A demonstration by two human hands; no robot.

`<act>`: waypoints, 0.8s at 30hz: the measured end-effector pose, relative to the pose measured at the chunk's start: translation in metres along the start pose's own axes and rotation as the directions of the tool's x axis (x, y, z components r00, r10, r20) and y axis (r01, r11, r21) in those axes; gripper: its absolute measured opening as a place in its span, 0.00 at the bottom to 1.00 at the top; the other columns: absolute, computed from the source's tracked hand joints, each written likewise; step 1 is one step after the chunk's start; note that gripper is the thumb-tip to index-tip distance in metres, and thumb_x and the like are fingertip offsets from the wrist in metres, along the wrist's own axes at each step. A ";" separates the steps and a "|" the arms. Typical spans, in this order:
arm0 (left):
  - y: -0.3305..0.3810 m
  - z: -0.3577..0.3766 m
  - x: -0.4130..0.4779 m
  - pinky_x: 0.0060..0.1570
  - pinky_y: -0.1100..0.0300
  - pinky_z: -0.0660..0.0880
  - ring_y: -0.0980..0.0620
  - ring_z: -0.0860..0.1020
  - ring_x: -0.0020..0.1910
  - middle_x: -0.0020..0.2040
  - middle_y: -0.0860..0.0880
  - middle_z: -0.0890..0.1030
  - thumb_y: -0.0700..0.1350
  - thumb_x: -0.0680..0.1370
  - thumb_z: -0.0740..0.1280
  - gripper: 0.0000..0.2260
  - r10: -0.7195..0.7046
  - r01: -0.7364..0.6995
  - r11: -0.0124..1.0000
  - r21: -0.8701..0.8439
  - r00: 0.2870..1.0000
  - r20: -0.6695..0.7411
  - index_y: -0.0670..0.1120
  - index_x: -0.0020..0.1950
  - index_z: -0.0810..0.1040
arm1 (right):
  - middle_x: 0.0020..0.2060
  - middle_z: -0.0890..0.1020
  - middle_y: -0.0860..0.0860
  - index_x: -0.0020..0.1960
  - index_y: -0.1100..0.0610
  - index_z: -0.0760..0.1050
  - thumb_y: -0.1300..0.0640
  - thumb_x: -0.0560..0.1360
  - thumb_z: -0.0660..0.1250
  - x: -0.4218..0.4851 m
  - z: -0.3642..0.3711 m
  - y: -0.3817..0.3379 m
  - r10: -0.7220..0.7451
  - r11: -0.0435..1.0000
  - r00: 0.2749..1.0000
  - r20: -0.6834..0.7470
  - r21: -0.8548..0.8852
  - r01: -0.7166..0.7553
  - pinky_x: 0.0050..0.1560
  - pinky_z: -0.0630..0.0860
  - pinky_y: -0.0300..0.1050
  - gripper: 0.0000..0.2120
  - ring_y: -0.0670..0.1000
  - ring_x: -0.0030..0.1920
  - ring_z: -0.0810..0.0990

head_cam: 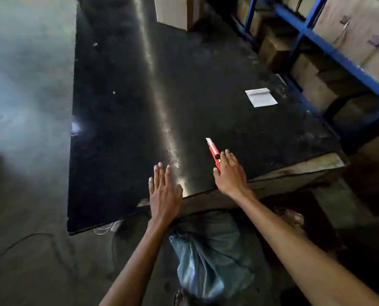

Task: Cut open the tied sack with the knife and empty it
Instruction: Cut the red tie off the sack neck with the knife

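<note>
Both hands reach forward over the near edge of a black table [122,120] that fills the middle of the frame. The left hand [164,191], just left of centre, is flat and spread, fingers straight and slightly apart, palm down over the table's near edge; it holds nothing, and whether the palm actually presses on the surface cannot be told. The right hand [230,173], a little right of centre, is also open with fingers extended, laid over the rear part of a red knife [214,156]. The fingers are not curled around the handle; thumb and forefinger lie along its sides. The knife lies on the table with its pale blade extended, pointing toward the upper left of the frame.

The sack [210,261], bluish-grey and gathered at a tied neck, sits on the floor in the lower centre of the frame, between the two forearms and partly under the table's near edge.

A white piece of paper [261,97] lies on the table toward the right. Blue shelving [329,43] with cardboard boxes [358,25] stands at the upper right.
</note>
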State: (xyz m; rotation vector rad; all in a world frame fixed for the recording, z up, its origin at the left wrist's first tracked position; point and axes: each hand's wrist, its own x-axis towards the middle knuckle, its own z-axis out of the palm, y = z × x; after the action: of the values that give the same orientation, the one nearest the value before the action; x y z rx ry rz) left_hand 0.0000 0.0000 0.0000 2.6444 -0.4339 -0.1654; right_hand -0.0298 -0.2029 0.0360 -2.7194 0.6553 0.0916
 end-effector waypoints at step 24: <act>-0.049 0.120 0.060 0.81 0.42 0.45 0.42 0.45 0.84 0.85 0.39 0.48 0.56 0.84 0.47 0.31 0.035 -0.036 0.965 0.261 0.999 0.007 0.43 0.84 0.49 | 0.64 0.71 0.60 0.61 0.65 0.77 0.55 0.78 0.67 0.076 0.101 0.031 0.214 0.972 0.971 -0.112 -0.079 -0.223 0.54 0.77 0.54 0.16 0.62 0.59 0.76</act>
State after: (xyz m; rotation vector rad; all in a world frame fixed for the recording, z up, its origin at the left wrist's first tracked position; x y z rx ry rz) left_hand 0.0474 -0.0282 -0.1318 2.8920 -0.5364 -0.1059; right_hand 0.0260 -0.2269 -0.0795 -2.7427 1.0034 0.0359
